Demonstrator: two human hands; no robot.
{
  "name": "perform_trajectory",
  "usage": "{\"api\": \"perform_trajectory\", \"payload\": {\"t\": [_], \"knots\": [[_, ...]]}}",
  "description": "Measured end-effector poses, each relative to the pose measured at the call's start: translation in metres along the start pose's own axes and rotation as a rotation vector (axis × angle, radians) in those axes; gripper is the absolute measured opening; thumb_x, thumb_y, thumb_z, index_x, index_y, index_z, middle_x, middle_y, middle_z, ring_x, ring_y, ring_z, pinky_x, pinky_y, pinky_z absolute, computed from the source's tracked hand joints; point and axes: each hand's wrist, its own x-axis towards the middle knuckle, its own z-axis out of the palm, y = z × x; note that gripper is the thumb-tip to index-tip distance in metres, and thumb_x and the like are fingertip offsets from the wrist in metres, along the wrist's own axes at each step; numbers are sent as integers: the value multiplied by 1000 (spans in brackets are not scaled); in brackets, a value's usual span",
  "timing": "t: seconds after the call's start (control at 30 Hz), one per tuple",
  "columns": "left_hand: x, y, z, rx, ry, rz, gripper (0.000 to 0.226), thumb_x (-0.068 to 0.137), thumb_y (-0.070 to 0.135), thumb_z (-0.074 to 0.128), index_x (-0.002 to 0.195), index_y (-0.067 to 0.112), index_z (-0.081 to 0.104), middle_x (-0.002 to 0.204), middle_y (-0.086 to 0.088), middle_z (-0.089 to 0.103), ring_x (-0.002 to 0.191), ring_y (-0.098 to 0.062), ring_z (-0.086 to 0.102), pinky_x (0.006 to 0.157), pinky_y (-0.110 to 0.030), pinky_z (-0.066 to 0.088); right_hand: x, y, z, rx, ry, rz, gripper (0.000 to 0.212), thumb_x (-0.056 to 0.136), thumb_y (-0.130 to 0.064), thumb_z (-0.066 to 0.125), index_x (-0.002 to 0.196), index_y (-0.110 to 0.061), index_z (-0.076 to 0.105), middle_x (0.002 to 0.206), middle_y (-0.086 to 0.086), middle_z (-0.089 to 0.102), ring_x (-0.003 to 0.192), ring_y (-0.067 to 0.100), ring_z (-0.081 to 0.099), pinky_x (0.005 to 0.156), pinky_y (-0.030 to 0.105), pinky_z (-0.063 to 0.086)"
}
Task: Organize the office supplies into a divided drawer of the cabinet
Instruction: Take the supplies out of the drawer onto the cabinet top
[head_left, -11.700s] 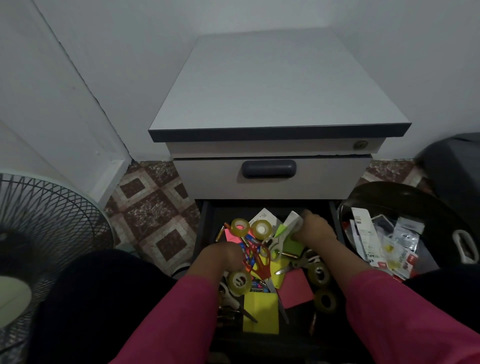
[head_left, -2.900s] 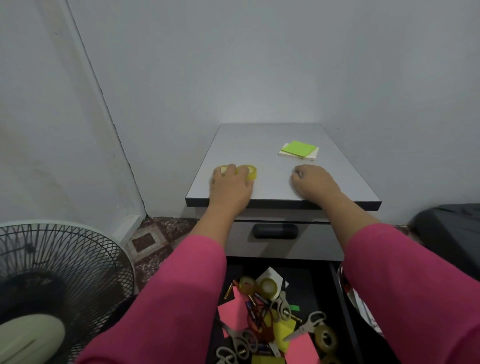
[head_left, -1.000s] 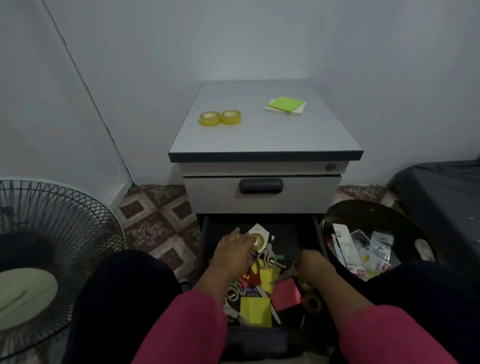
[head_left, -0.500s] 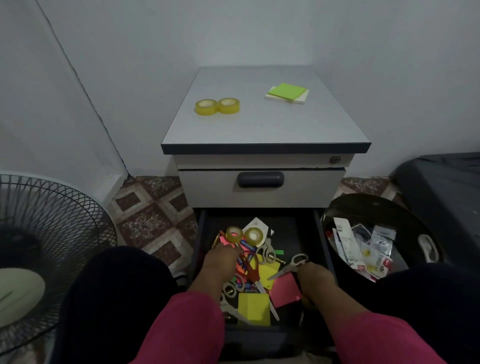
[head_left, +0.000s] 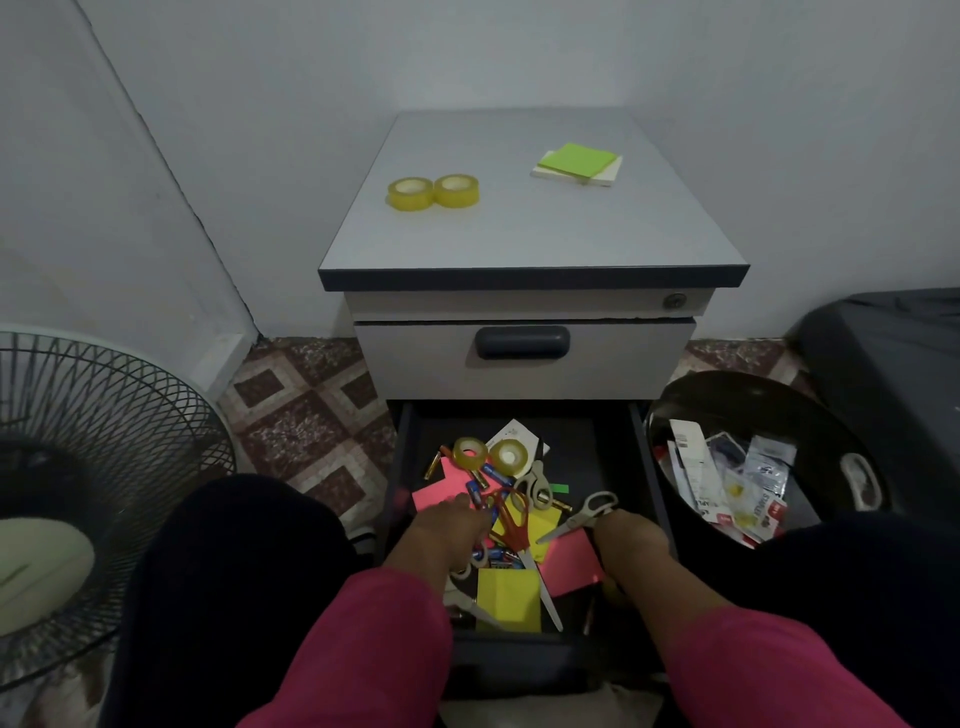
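The cabinet's bottom drawer (head_left: 404, 467) stands open, full of mixed supplies: two tape rolls (head_left: 470, 452), grey scissors (head_left: 582, 517), red scissors (head_left: 511, 525), pink notes (head_left: 436, 491), a yellow pad (head_left: 508, 597) and batteries. My left hand (head_left: 447, 530) reaches down into the pile by the pink notes and red scissors. My right hand (head_left: 628, 540) is at the drawer's right side, just below the grey scissors. Both hands' fingers are hidden. On the cabinet top (head_left: 519, 239) lie two yellow tape rolls (head_left: 432, 192) and a green note pad (head_left: 576, 162).
The upper drawer with its dark handle (head_left: 522, 342) is closed. A black bin (head_left: 675, 410) holding packaging stands right of the drawer, with a dark object (head_left: 893, 353) behind it. A fan (head_left: 78, 493) stands on the left. My knees flank the drawer.
My left hand has drawn back from the tape rolls toward the near part of the pile. My right hand has slid to the drawer's right side. Earlier, tape rolls and notes went onto the cabinet top.
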Motion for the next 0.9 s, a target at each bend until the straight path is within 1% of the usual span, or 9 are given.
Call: {"api": "perform_trajectory", "payload": {"t": [0.07, 0.17, 0.23, 0.33, 0.4, 0.6, 0.73, 0.83, 0.9], "knots": [[-1, 0, -1, 19, -20, -22, 39, 88, 3, 57, 126, 8, 49, 126, -16, 46, 112, -34, 51, 88, -39, 44, 1, 1, 0, 5, 5, -7, 37, 96, -10, 49, 133, -12, 51, 136, 7, 53, 123, 24, 53, 96, 34, 45], [0, 0, -5, 9, -95, -20, 29, 83, 12, 67, 110, 5, 60, 116, -14, 60, 104, -30, 58, 81, -38, 49, 1, 1, 0, 7, -7, -10, 39, 96, -11, 50, 135, -12, 49, 137, 8, 52, 125, 25, 51, 98, 35, 44], [-4, 1, -4, 34, -155, 0, 42, 80, 21, 74, 115, 7, 57, 117, -12, 59, 104, -29, 57, 76, -36, 47, 2, 1, 0, 0, -18, -12, 40, 95, -11, 52, 135, -12, 49, 137, 8, 52, 125, 25, 51, 98, 36, 44], [-11, 1, 4, 124, -170, 36, 78, 73, 25, 81, 137, 12, 38, 128, -11, 45, 115, -30, 50, 78, -37, 41, 1, 1, -1, -7, -34, -20, 42, 93, -13, 55, 135, -13, 49, 138, 8, 51, 125, 25, 50, 100, 36, 43], [-11, 1, 10, 139, -144, 42, 84, 72, 21, 82, 140, 12, 34, 131, -12, 42, 117, -31, 47, 82, -39, 43, 1, 1, -1, -4, -43, -19, 44, 92, -14, 57, 135, -14, 49, 139, 7, 51, 126, 26, 50, 100, 37, 43], [-14, 4, 10, 23, 34, 30, 40, 96, 21, 51, 133, 7, 45, 132, -15, 50, 118, -33, 51, 90, -36, 42, 1, 2, -2, -29, -50, -37, 48, 91, -16, 58, 137, -12, 47, 140, 8, 50, 127, 26, 49, 101, 37, 43], [-10, 7, 12, -12, 31, -39, 27, 94, 18, 51, 117, 5, 56, 119, -14, 61, 105, -30, 59, 82, -37, 47, 0, 2, -5, -32, -81, -41, 52, 89, -18, 62, 138, -13, 46, 140, 8, 49, 127, 27, 49, 102, 38, 42], [-6, 3, 8, -198, 122, -171, 28, 92, 19, 57, 115, 4, 56, 114, -12, 62, 101, -25, 59, 79, -33, 46, 0, 2, -6, -24, -98, -41, 53, 90, -18, 61, 140, -13, 44, 141, 8, 48, 129, 27, 47, 103, 38, 41], [-7, -3, 9, -251, 117, -181, 42, 87, 26, 65, 122, 7, 50, 120, -11, 54, 106, -26, 55, 82, -33, 45, 0, 2, -7, -24, -107, -32, 54, 90, -18, 61, 141, -13, 43, 142, 8, 48, 130, 27, 47, 104, 38, 40]]}}
